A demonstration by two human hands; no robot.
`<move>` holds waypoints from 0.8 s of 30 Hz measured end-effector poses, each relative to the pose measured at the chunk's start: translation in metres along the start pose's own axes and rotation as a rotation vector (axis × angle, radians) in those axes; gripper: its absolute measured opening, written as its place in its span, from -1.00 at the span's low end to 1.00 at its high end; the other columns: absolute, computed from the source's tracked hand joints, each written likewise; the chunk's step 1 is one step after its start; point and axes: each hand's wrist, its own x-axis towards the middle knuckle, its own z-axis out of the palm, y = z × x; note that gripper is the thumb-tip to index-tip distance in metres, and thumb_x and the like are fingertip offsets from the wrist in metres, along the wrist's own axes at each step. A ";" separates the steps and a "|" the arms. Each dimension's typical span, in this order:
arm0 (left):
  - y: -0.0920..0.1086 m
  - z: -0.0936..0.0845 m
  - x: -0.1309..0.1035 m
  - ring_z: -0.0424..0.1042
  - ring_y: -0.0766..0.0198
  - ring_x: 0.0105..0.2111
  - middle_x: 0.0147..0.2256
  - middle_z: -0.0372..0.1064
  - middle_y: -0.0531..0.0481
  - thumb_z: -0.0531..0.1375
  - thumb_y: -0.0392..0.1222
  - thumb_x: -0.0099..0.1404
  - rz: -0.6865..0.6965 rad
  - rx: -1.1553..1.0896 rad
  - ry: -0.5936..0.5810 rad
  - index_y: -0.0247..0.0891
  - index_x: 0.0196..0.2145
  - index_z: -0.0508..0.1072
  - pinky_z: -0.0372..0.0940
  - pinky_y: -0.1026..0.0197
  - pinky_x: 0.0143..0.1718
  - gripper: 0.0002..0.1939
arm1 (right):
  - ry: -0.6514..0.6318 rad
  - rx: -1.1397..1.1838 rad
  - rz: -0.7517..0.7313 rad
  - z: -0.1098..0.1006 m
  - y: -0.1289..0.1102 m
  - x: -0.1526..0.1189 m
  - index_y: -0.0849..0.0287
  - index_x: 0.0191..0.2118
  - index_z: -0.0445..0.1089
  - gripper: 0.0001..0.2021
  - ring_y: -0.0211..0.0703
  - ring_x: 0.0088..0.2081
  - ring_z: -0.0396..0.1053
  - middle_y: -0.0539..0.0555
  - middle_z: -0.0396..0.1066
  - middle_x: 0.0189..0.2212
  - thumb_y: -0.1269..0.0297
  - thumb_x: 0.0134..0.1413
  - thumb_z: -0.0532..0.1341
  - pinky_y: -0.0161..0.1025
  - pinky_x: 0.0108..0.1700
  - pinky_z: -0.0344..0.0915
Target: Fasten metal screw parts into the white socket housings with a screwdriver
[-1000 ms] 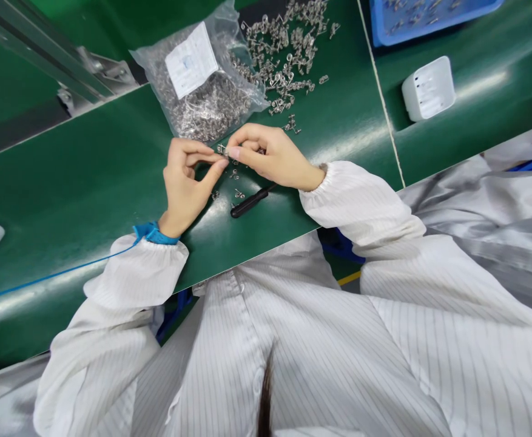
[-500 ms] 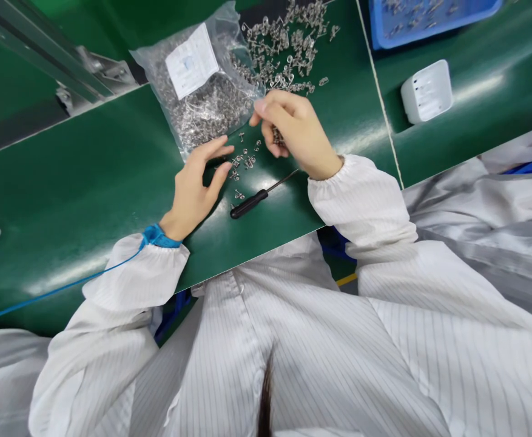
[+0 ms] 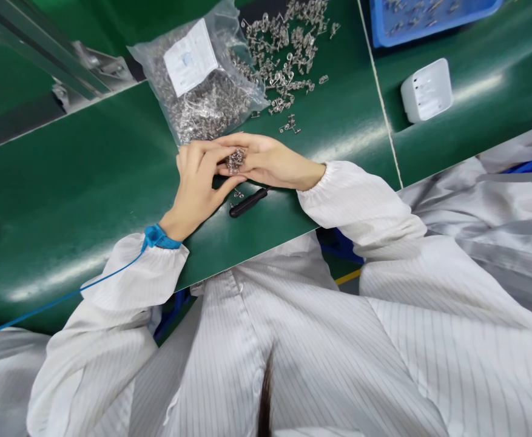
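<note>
My right hand (image 3: 270,160) is turned palm up with its fingers bent, cradling a small heap of metal springs (image 3: 235,160). Against it rests my left hand (image 3: 197,182), thumb and fingers spread around the heap; some of its fingertips are hidden. Just below both hands, a black-handled screwdriver (image 3: 248,203) lies on the green table, its shaft mostly covered by my right hand. A few loose springs (image 3: 238,193) lie beside its handle. Behind my hands is a clear plastic bag (image 3: 206,115) full of springs, bearing a white label.
Many springs (image 3: 288,54) are scattered right of the bag, with a small cluster (image 3: 290,124) nearer. A white container (image 3: 427,91) and a blue tray (image 3: 434,37) stand at right. A blue wrist cord (image 3: 65,297) runs left from my left wrist. A metal frame (image 3: 42,48) stands at upper left.
My right hand has come down and left from the bag's edge and turned palm up, meeting my left hand. A small cluster of springs now lies where my right hand was.
</note>
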 end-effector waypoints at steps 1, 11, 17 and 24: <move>-0.002 0.000 0.000 0.35 -0.07 0.05 -0.01 0.38 -0.12 0.27 0.26 0.27 0.005 -0.011 0.007 0.01 0.07 0.37 0.17 -0.21 0.17 -0.49 | -0.009 -0.012 -0.001 -0.002 0.001 0.000 0.20 0.00 0.38 -0.61 -0.26 -0.01 0.50 0.04 0.53 -0.11 0.53 0.00 0.32 -0.29 0.13 0.45; -0.004 0.000 -0.001 0.43 0.08 -0.05 -0.12 0.34 -0.09 0.08 0.31 0.40 -0.042 -0.113 0.084 -0.11 -0.06 0.27 0.38 -0.07 0.00 -0.55 | 0.019 -0.083 0.011 -0.002 -0.010 -0.006 0.24 -0.07 0.49 -0.65 -0.26 -0.08 0.54 0.07 0.57 -0.16 0.31 0.01 0.46 -0.33 0.05 0.51; -0.003 0.001 -0.001 0.52 0.14 -0.09 -0.08 0.31 -0.07 -0.01 0.33 0.45 -0.137 -0.305 0.124 -0.06 0.03 0.19 0.46 0.03 -0.12 -0.54 | 0.072 -0.098 0.014 0.003 -0.013 -0.007 0.30 -0.12 0.49 -0.73 -0.23 -0.22 0.58 0.08 0.58 -0.27 0.34 0.06 0.43 -0.28 -0.03 0.56; -0.011 0.001 0.007 0.50 0.47 -0.26 -0.18 0.28 0.11 0.05 0.19 0.51 -0.114 -0.474 0.220 -0.05 -0.03 0.07 0.50 0.14 -0.21 -0.66 | 0.058 -0.140 -0.102 -0.003 -0.014 -0.010 0.32 -0.04 0.48 -0.75 -0.32 -0.08 0.56 0.06 0.60 -0.19 0.53 0.16 0.22 -0.34 0.12 0.47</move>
